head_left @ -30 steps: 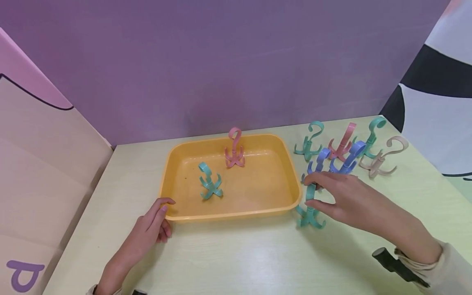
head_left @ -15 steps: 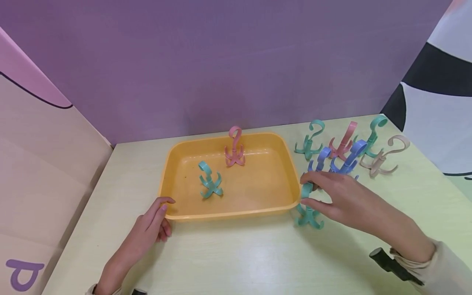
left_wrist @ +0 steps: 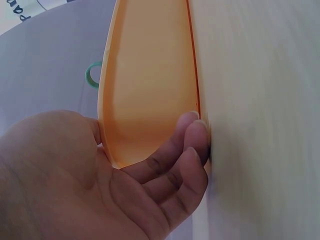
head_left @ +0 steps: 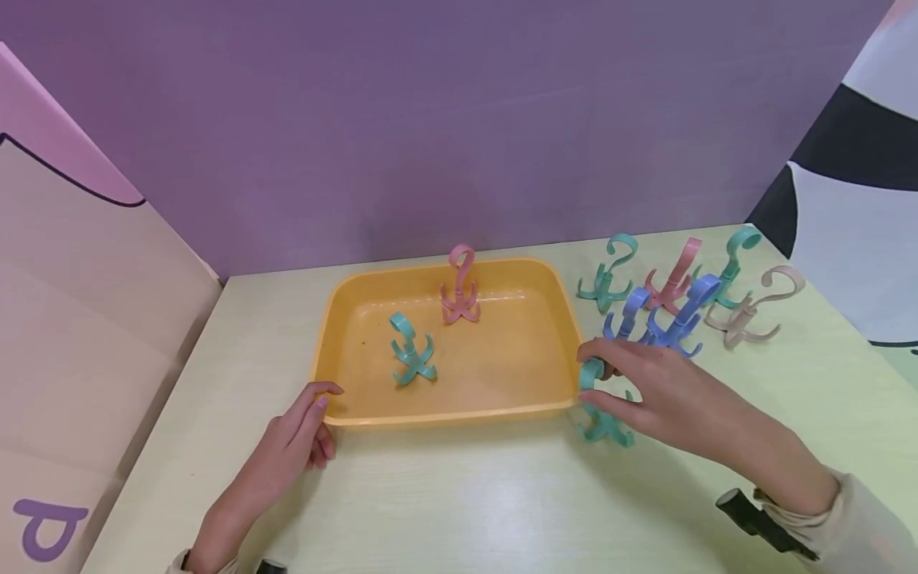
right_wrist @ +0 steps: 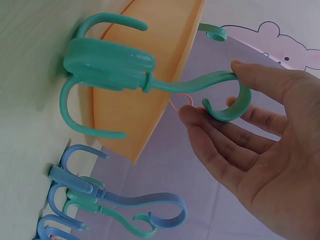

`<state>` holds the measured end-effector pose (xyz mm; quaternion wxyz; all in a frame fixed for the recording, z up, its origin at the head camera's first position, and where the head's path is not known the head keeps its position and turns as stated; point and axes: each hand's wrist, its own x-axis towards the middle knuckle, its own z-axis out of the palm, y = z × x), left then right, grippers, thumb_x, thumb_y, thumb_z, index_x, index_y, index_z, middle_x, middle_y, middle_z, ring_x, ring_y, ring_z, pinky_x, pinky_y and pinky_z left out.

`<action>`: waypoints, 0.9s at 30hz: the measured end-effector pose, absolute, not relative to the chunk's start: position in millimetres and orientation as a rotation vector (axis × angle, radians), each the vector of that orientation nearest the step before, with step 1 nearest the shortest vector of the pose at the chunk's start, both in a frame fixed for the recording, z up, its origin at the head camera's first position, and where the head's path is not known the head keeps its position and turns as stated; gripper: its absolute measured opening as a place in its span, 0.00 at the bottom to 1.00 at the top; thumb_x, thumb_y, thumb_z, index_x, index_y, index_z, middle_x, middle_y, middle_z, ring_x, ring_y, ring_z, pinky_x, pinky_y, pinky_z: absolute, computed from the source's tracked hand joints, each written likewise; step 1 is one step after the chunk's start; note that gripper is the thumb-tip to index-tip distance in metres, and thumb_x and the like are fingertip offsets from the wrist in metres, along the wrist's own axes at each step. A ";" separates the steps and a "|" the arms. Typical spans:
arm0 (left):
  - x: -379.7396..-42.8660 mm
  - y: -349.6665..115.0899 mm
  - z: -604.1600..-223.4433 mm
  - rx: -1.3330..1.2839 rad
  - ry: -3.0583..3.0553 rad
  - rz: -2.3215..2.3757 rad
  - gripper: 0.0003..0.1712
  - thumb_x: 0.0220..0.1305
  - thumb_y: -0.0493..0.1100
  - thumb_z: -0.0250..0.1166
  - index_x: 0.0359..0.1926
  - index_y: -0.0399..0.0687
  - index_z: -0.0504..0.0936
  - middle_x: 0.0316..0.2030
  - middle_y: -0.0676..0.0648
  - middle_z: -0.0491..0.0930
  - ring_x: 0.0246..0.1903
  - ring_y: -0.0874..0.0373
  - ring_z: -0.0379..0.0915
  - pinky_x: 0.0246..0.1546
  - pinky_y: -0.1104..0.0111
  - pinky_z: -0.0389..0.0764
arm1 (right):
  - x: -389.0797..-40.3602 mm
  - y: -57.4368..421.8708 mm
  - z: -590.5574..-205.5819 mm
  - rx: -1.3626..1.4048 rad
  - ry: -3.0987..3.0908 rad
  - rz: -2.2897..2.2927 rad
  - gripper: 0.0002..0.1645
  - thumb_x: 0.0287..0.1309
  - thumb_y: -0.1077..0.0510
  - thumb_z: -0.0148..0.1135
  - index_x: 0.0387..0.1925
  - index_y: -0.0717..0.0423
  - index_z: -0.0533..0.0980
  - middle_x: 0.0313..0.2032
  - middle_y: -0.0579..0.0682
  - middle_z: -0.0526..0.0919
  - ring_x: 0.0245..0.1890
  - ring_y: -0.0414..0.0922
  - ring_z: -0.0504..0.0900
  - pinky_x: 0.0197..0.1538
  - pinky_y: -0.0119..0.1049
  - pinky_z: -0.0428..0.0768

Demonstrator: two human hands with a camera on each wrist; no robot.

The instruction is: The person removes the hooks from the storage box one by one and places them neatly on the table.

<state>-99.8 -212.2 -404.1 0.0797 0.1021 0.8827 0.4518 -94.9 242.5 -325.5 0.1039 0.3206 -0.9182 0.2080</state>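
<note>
In the head view my right hand (head_left: 663,391) is beside the yellow tray's right front corner, its thumb and fingers around the curled top of a green four-prong rotating hook (head_left: 606,429). The right wrist view shows the thumb on the curl of that green hook (right_wrist: 107,62), with the fingers at its other side and its prongs down by the table. My left hand (head_left: 290,442) holds the left front corner of the tray (head_left: 445,418), a finger over the rim. The left wrist view has its fingers curled against the tray's outer wall (left_wrist: 150,75).
Inside the tray stand a pink hook (head_left: 459,303) and another green hook (head_left: 413,363). Close behind my right hand are two blue hooks (head_left: 677,323), a pink hook (head_left: 670,287), two green ones (head_left: 605,291) and a beige one (head_left: 739,327). A purple wall (head_left: 459,135) borders the table's back.
My right hand has moved slightly left, and the top of the green hook has swung left toward the tray's rim while its prongs stay nearly in place. The left hand and tray hold still.
</note>
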 end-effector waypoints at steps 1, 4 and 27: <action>-99.6 -212.2 -404.1 0.305 2.642 1.351 0.20 0.82 0.54 0.37 0.61 0.55 0.68 0.22 0.46 0.79 0.19 0.52 0.76 0.22 0.64 0.79 | -95.1 242.3 -326.0 0.947 -2.706 0.614 0.22 0.57 0.55 0.73 0.51 0.48 0.75 0.38 0.35 0.82 0.37 0.32 0.80 0.38 0.33 0.83; -99.0 -212.3 -404.2 0.306 2.646 1.348 0.20 0.82 0.54 0.37 0.61 0.54 0.68 0.22 0.46 0.78 0.19 0.52 0.76 0.22 0.64 0.79 | -95.6 241.4 -327.4 0.943 -2.699 0.607 0.21 0.56 0.55 0.74 0.50 0.47 0.75 0.38 0.34 0.82 0.36 0.32 0.80 0.36 0.32 0.82; -99.2 -212.0 -403.1 0.302 2.656 1.329 0.19 0.82 0.54 0.38 0.60 0.56 0.69 0.22 0.47 0.78 0.20 0.53 0.76 0.24 0.65 0.80 | -94.6 270.8 -302.1 0.846 -2.686 0.604 0.27 0.47 0.57 0.79 0.48 0.42 0.77 0.39 0.32 0.83 0.35 0.34 0.84 0.37 0.25 0.81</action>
